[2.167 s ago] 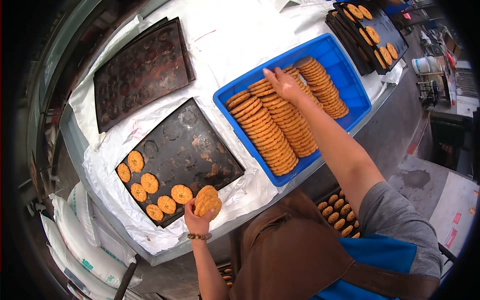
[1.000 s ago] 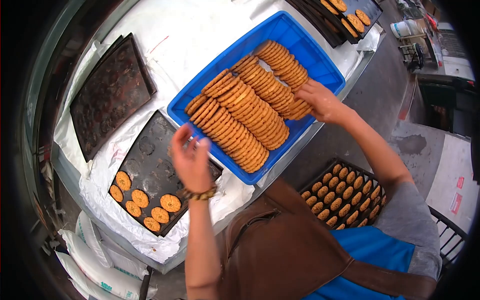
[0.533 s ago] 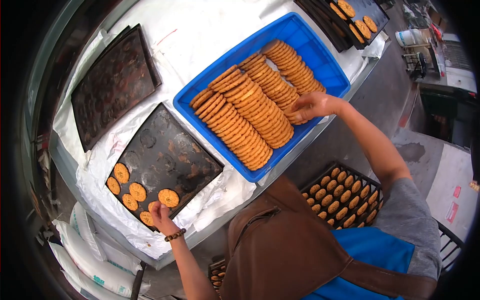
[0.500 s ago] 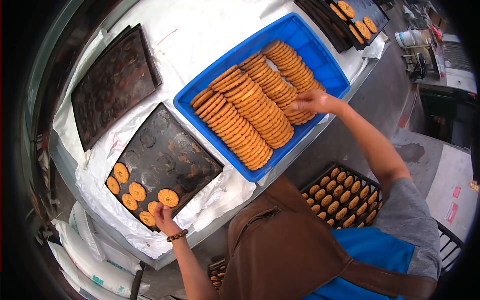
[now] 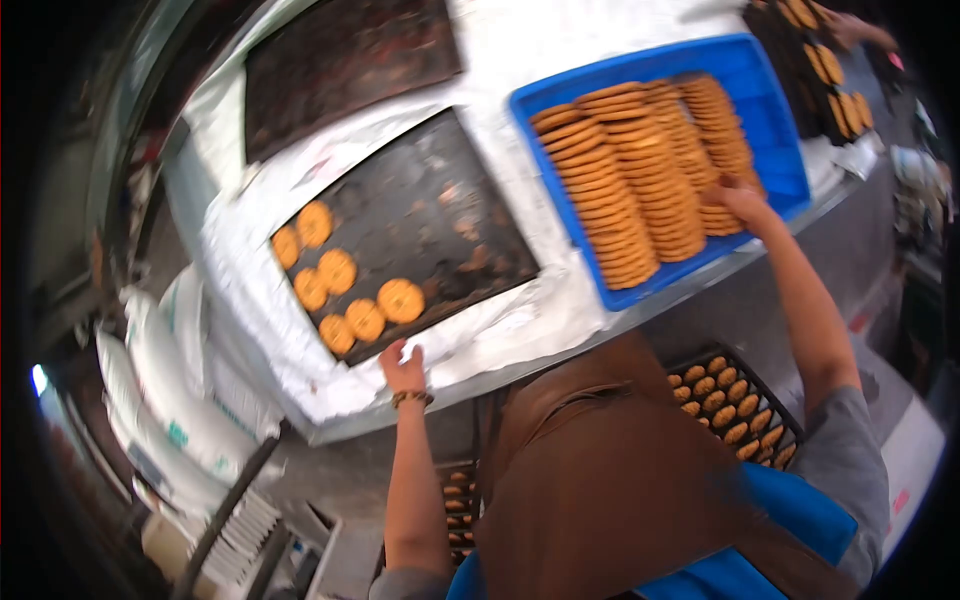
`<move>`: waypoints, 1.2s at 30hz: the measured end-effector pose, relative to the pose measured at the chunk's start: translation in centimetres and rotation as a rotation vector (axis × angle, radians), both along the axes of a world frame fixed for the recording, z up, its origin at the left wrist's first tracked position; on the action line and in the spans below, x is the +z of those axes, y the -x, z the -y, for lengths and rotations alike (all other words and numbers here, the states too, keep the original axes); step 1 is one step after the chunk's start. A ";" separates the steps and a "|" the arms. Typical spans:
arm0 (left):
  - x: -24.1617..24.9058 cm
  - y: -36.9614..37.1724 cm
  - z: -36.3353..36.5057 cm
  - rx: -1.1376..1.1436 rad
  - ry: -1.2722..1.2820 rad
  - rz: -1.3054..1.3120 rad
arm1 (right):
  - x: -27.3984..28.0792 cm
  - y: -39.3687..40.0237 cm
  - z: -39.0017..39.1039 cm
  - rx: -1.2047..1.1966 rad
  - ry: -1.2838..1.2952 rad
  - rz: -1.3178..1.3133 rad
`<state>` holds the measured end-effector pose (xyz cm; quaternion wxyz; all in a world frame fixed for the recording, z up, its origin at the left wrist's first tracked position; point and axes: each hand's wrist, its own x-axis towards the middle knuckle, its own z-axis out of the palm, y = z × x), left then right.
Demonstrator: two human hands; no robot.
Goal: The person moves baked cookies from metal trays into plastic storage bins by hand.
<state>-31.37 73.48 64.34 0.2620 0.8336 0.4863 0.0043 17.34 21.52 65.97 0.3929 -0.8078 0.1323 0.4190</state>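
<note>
My left hand (image 5: pixel 403 370) is just off the near edge of a dark baking tray (image 5: pixel 450 210), fingers apart and holding nothing. Several round golden cookies (image 5: pixel 366 320) lie along the tray's left and near sides, the closest just beyond my fingertips. To the right stands a blue plastic crate (image 5: pixel 785 130) packed with tight rows of standing cookies (image 5: pixel 655 190). My right hand (image 5: pixel 738 200) reaches into the crate, its fingers closed against the near end of the rightmost row; its fingertips are blurred and partly hidden by the cookies.
Another dark tray (image 5: pixel 350 70) lies behind on the white sheet. At upper right, another person's hand (image 5: pixel 855 30) is by stacked trays with cookies (image 5: pixel 825 65). Below the table edge is a rack of cookies (image 5: pixel 735 400). White sacks (image 5: pixel 165 390) stand lower left.
My left hand has drawn back from the cookies at the tray's near edge. The view has swung, shifting the table to the right. My right hand stays at the cookie row.
</note>
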 end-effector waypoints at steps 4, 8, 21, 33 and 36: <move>1.3 1.3 -2.6 0.055 -0.052 -0.182 | -3.7 -2.1 2.3 0.073 0.171 0.388; 0.9 3.7 -7.9 -0.024 -0.186 -0.221 | 2.5 -2.5 -1.5 0.250 0.310 0.952; -0.9 -1.5 -17.2 -0.611 -0.164 -0.248 | -0.2 24.6 -45.2 0.687 -0.319 0.681; -1.3 1.5 -22.0 -0.419 0.126 -0.118 | -6.6 35.4 -54.1 0.707 -0.023 0.602; 0.9 2.6 -25.4 -0.326 0.091 -0.249 | -5.1 34.7 -55.0 0.775 -0.055 0.675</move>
